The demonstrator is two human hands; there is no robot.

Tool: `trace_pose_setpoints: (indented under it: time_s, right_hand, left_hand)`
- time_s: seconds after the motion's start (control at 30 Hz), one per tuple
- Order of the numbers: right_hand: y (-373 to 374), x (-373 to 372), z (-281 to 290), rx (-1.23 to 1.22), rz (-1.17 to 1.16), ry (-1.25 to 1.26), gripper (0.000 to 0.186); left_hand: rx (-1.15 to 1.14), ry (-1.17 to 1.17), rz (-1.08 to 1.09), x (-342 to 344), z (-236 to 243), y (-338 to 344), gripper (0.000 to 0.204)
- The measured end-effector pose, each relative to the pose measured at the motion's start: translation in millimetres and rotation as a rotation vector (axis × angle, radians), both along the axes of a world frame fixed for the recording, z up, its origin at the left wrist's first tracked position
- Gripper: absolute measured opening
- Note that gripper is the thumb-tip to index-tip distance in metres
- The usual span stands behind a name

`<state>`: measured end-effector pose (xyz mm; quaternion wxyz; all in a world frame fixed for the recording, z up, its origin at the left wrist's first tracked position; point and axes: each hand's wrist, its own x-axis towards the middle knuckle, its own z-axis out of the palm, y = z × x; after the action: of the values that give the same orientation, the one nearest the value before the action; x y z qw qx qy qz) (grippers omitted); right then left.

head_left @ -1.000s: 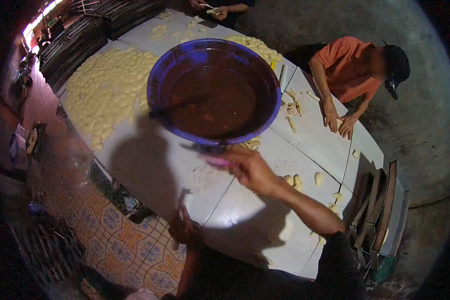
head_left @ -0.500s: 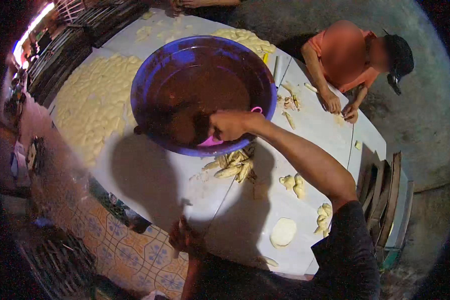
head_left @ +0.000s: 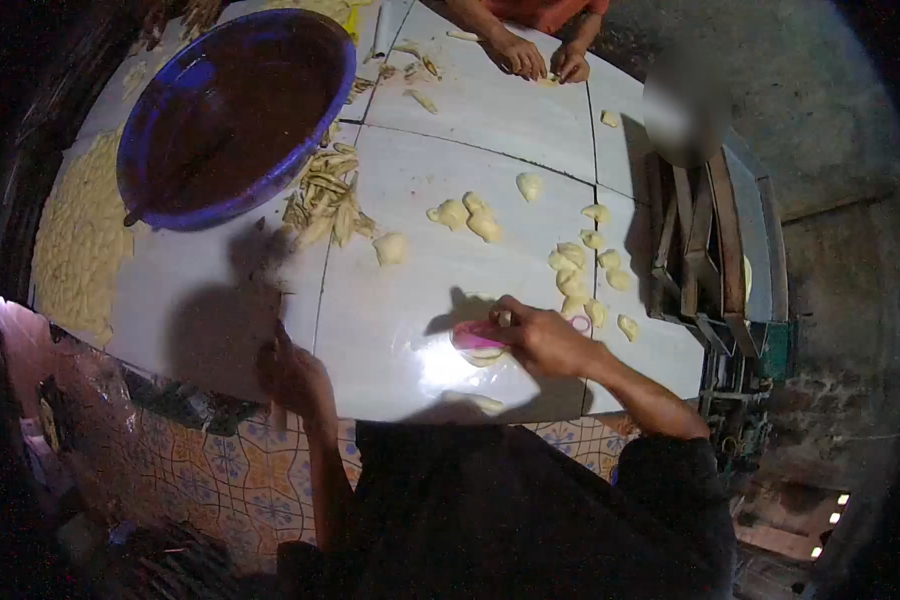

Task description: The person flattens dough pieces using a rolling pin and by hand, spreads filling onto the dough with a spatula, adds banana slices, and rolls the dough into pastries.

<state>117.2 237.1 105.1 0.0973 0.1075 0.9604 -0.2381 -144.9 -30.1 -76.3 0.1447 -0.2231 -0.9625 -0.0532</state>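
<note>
My right hand [head_left: 550,340] is closed round a pink plastic scoop [head_left: 478,334], whose ring-shaped end shows beside my wrist. The scoop is over a flattened round of pale dough [head_left: 485,357] near the table's front edge. My left hand [head_left: 298,382] hangs at the front edge further left, in shadow, fingers closed; what it holds, if anything, is too dark to make out. A large purple tub [head_left: 220,212] stands at the back left with dark brown filling inside. Beside it lies a heap of long brownish-yellow strips [head_left: 328,195].
Several pale dough lumps [head_left: 570,270] lie on the white tiled table [head_left: 400,150] to the right. Many dough pieces [head_left: 80,240] cover its left end. Across the table, a co-worker's hands [head_left: 540,60] handle a small piece. Wooden-framed trays [head_left: 705,240] stand at the right edge.
My right hand has left the purple tub with the pink scoop and come to the dough round near the front edge. The view has shifted to the right.
</note>
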Motion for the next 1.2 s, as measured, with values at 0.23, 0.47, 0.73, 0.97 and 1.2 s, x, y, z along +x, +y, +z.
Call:
trace_pose_setpoints:
  time_s: [0.23, 0.47, 0.73, 0.97, 1.2]
  right_hand:
    - [-53, 76, -102, 0.158, -0.344, 0.324, 0.050]
    - [-21, 76, -18, -0.046, -0.408, -0.194, 0.031]
    - [-40, -116, -41, -0.554, -0.186, 0.238, 0.035]
    - [1, -243, -77, -0.244, -0.460, 0.446, 0.028]
    - [45, -291, -99, 0.050, -0.447, 0.341, 0.031]
  left_hand:
    - [0.308, 0.212, -0.338, 33, 15, 47, 0.049]
    - [0.335, -0.050, -0.635, 52, 2, 32, 0.034]
    - [0.748, -0.213, -0.475, 51, 44, 10, 0.037]
    - [0.907, -0.091, -0.239, 46, 37, 2, 0.024]
    - [0.912, -0.113, -0.324, 39, 31, 8, 0.019]
